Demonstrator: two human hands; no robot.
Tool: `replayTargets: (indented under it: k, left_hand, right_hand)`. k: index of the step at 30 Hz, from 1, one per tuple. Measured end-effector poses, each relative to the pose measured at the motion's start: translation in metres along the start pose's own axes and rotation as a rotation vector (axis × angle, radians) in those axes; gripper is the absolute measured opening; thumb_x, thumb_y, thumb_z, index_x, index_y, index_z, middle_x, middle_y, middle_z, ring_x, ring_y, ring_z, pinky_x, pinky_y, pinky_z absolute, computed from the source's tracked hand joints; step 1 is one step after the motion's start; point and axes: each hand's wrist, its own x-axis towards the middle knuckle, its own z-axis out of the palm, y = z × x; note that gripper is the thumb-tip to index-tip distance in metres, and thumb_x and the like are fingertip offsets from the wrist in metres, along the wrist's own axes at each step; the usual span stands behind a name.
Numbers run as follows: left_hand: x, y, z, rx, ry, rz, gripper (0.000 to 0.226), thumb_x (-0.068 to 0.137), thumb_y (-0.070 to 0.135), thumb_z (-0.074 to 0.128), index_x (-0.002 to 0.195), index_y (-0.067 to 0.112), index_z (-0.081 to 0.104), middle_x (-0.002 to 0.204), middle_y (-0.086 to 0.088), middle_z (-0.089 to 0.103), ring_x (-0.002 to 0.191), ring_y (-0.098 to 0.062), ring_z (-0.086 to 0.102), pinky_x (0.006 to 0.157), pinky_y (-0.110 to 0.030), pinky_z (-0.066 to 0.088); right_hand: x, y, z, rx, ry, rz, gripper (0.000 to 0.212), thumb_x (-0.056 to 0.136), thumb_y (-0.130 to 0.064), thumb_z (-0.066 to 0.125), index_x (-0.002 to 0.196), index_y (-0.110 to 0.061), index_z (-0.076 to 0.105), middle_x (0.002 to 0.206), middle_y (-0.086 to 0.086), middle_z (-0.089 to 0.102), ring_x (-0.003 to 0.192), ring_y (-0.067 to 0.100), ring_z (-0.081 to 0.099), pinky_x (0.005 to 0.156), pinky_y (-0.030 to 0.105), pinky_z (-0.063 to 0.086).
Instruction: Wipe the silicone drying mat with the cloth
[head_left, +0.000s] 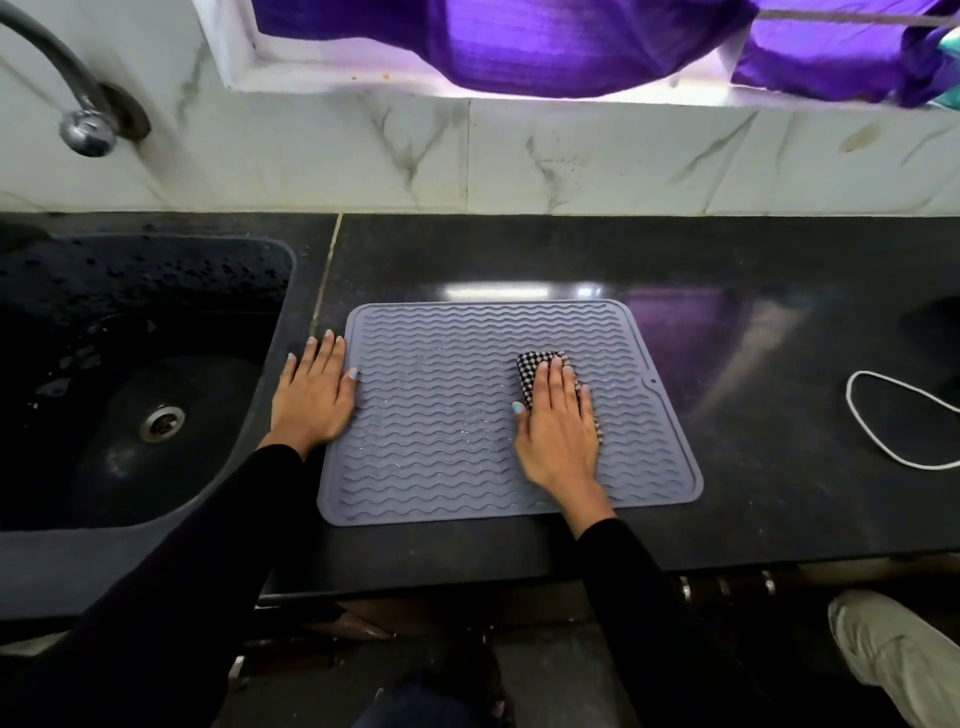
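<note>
A grey silicone drying mat (441, 415) with wavy ridges lies flat on the black counter. A folded black-and-white checked cloth (537, 359) sits on the mat's right half. My right hand (558, 421) lies flat on top of the cloth with straight fingers and presses it onto the mat; most of the cloth is hidden under the palm. Flat on the counter at the mat's left edge, my left hand (314, 392) has its fingers spread, and the thumb touches the mat's rim.
A dark sink (130, 374) with a drain lies left of the mat, a metal tap (78, 114) above it. A white cord (893, 415) loops on the counter at the right. Marble tiles and a window with purple fabric (519, 47) stand behind.
</note>
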Motion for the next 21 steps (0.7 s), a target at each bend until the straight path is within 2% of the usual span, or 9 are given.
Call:
replayTargets:
  k: [5, 9, 11, 13, 15, 16, 18, 21]
  left_hand:
    - [0.000, -0.001, 0.002, -0.031, 0.044, 0.006, 0.053, 0.101, 0.032, 0.027, 0.148, 0.009, 0.021, 0.158, -0.004, 0.015, 0.146, -0.020, 0.008, 0.119, -0.040, 0.003]
    - [-0.002, 0.001, 0.000, -0.053, 0.046, -0.002, 0.053, 0.100, 0.032, 0.027, 0.148, 0.010, 0.022, 0.158, -0.003, 0.016, 0.146, -0.019, 0.009, 0.119, -0.040, 0.003]
    - [-0.003, 0.002, -0.001, -0.058, 0.019, -0.013, 0.054, 0.100, 0.034, 0.026, 0.149, 0.011, 0.020, 0.158, -0.003, 0.014, 0.147, -0.018, 0.007, 0.119, -0.039, 0.002]
    - [-0.001, 0.000, -0.005, -0.074, -0.038, -0.019, 0.054, 0.101, 0.035, 0.024, 0.149, 0.013, 0.016, 0.159, -0.001, 0.010, 0.147, -0.017, 0.003, 0.119, -0.038, -0.001]
    - [0.002, -0.003, -0.009, -0.102, -0.106, -0.015, 0.055, 0.101, 0.036, 0.024, 0.150, 0.014, 0.013, 0.159, -0.001, 0.007, 0.147, -0.017, 0.001, 0.119, -0.039, -0.003]
    - [0.002, -0.004, -0.010, -0.093, -0.125, -0.005, 0.055, 0.101, 0.037, 0.024, 0.150, 0.013, 0.012, 0.159, -0.002, 0.006, 0.147, -0.018, 0.001, 0.119, -0.039, -0.002]
    - [-0.002, -0.004, -0.009, -0.033, -0.115, 0.018, 0.057, 0.101, 0.037, 0.023, 0.150, 0.012, 0.009, 0.159, -0.003, 0.004, 0.147, -0.019, 0.000, 0.119, -0.040, -0.002]
    - [-0.007, -0.003, -0.004, 0.010, -0.066, 0.025, 0.057, 0.100, 0.038, 0.020, 0.150, 0.012, 0.008, 0.159, -0.002, 0.004, 0.147, -0.017, -0.001, 0.119, -0.038, -0.003]
  right_hand:
    - [0.003, -0.003, 0.005, -0.079, -0.013, 0.002, 0.062, 0.097, -0.041, 0.018, 0.148, -0.009, -0.001, 0.157, 0.009, -0.003, 0.144, 0.022, -0.006, 0.113, 0.036, -0.011]
    - [0.008, 0.001, 0.000, -0.050, -0.081, -0.025, 0.062, 0.098, -0.040, 0.018, 0.148, -0.010, -0.002, 0.157, 0.007, -0.006, 0.144, 0.019, -0.008, 0.114, 0.035, -0.010]
    - [0.011, 0.003, -0.005, 0.069, -0.133, -0.005, 0.058, 0.099, -0.039, 0.017, 0.148, -0.014, -0.003, 0.157, 0.002, -0.008, 0.143, 0.014, -0.009, 0.114, 0.032, -0.010]
    - [0.017, 0.000, -0.016, 0.299, -0.147, 0.108, 0.053, 0.100, -0.037, 0.018, 0.148, -0.019, 0.003, 0.157, -0.003, -0.002, 0.143, 0.010, -0.004, 0.115, 0.030, -0.006]
    - [0.024, -0.007, -0.025, 0.579, -0.127, 0.273, 0.051, 0.101, -0.037, 0.020, 0.148, -0.021, 0.010, 0.157, -0.005, 0.004, 0.144, 0.014, -0.001, 0.115, 0.032, -0.003]
    - [0.025, -0.012, -0.027, 0.643, -0.114, 0.301, 0.051, 0.100, -0.037, 0.020, 0.148, -0.020, 0.010, 0.157, -0.004, 0.003, 0.144, 0.016, -0.002, 0.115, 0.032, -0.003]
    - [0.019, -0.028, -0.026, 0.551, -0.114, 0.196, 0.055, 0.099, -0.038, 0.017, 0.148, -0.016, 0.005, 0.156, -0.001, -0.002, 0.143, 0.016, -0.007, 0.115, 0.032, -0.007]
    - [-0.002, -0.049, -0.008, 0.226, -0.130, -0.064, 0.059, 0.099, -0.039, 0.016, 0.147, -0.009, 0.000, 0.156, 0.006, -0.006, 0.143, 0.018, -0.010, 0.115, 0.032, -0.011]
